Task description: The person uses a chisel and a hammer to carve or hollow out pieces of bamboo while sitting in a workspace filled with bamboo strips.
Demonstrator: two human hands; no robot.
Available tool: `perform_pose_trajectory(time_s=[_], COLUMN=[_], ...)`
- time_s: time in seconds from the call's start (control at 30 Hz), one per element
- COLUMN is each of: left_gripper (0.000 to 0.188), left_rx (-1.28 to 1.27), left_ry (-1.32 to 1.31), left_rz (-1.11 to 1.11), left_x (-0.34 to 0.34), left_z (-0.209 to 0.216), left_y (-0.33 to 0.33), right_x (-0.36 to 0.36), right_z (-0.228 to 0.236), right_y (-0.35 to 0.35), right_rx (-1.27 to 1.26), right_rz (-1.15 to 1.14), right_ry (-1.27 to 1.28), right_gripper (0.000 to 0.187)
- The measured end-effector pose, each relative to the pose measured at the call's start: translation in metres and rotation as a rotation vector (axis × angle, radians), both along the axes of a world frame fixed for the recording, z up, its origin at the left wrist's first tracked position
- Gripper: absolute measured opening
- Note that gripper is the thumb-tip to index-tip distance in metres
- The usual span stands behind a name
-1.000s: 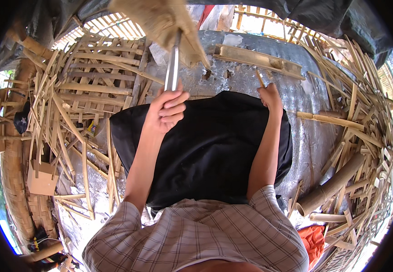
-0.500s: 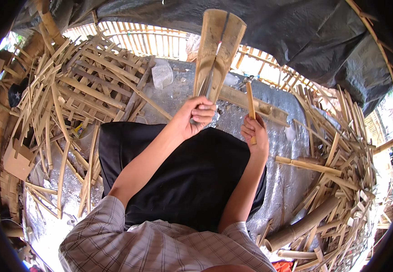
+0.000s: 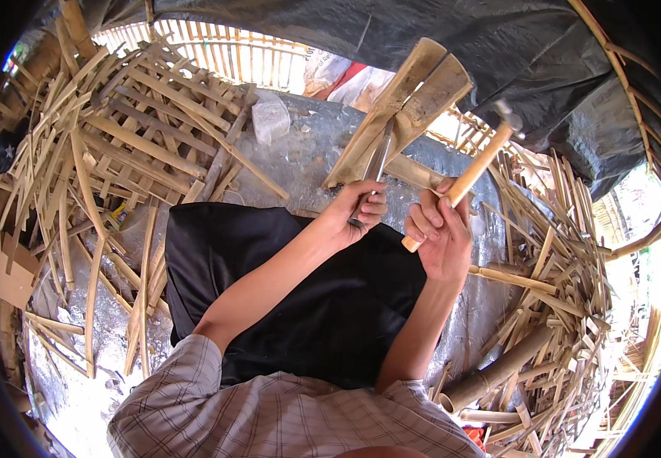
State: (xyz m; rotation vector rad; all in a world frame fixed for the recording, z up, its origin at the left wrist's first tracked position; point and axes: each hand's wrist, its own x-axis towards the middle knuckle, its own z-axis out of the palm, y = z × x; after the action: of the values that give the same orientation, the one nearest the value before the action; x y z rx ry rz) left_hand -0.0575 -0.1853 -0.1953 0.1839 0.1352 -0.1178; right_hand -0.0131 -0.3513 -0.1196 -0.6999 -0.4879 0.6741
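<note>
My left hand [image 3: 357, 210] is closed around a long narrow metal tool [image 3: 378, 154], probably a blade or chisel. Its far end sits in the split of a thick bamboo piece [image 3: 433, 98], which tilts up and away to the right. The two halves of the bamboo spread apart at the top. In my right hand [image 3: 441, 237] is a hammer [image 3: 471, 177], gripped by its light wooden handle. The hammer's metal head is raised toward the upper right and slightly blurred.
A black cloth [image 3: 292, 298] covers my lap. Stacked bamboo strips [image 3: 159, 126] lie at the left, and a heap of bamboo pieces [image 3: 551, 328] at the right. A pale block [image 3: 271, 118] rests on the grey sheet. Black sheeting [image 3: 498, 46] hangs overhead.
The bamboo has moved right and lower, tilting rightward, and more of the metal tool shows. My right hand has come closer with the hammer, whose handle now leans right.
</note>
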Motion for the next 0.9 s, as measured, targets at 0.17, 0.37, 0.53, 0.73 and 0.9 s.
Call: perform_pose_trajectory(time_s=[0.17,0.37,0.53,0.73,0.9], left_gripper=[0.035,0.020,0.012,0.010,0.015], left_rx=[0.088,0.133,-0.090,-0.105,-0.128], left_ry=[0.006,0.018,-0.011,-0.008,-0.041], left_rz=[0.005,0.117,0.048,0.038,0.010], left_x=[-0.004,-0.010,-0.010,-0.011,-0.008], left_z=[-0.007,-0.011,-0.013,-0.010,-0.018], left_y=[-0.001,-0.029,-0.026,-0.019,-0.015], right_x=[-0.030,-0.042,-0.030,-0.031,-0.015], right_z=[-0.010,-0.036,-0.003,-0.015,0.006], right_y=[-0.005,-0.013,-0.025,-0.007,-0.019], right_rx=[-0.791,-1.198,-1.107,-1.347,-1.291], right_rz=[-0.481,-0.504,-0.794,-0.718,-0.700], right_ry=[-0.396,-0.951,-0.987,-1.101,-1.206], right_gripper=[0.006,0.017,0.012,0.011,0.015])
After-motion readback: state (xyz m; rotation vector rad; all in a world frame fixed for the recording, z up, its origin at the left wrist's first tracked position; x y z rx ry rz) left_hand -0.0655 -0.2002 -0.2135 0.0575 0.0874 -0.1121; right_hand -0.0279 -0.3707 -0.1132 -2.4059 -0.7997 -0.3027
